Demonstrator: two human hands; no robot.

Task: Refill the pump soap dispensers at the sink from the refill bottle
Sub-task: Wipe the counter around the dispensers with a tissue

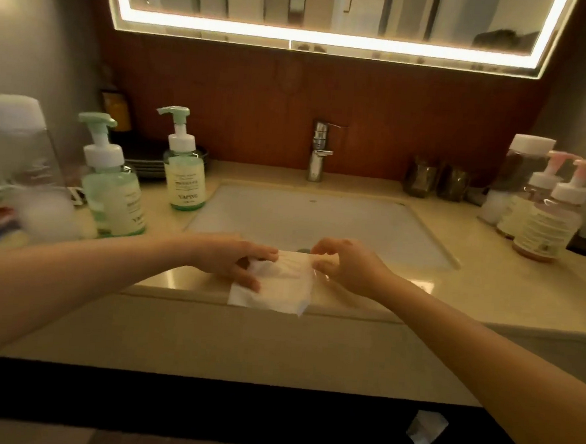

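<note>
Two green pump dispensers stand left of the sink, one near (114, 183) and one farther back (184, 167). Two pink pump dispensers (549, 217) stand at the right, with a clear white-capped bottle (525, 160) behind them. A white folded tissue (277, 282) lies on the counter's front edge before the basin. My left hand (234, 261) presses on its left side with fingers on it. My right hand (347, 264) pinches its right edge.
The white basin (319, 220) sits in a beige counter (487, 278) with a chrome faucet (318, 151) behind. Two dark glasses (436, 177) stand at back right, dark plates (151, 165) at back left, a clear white-lidded container (15, 143) at far left. A lit mirror hangs above.
</note>
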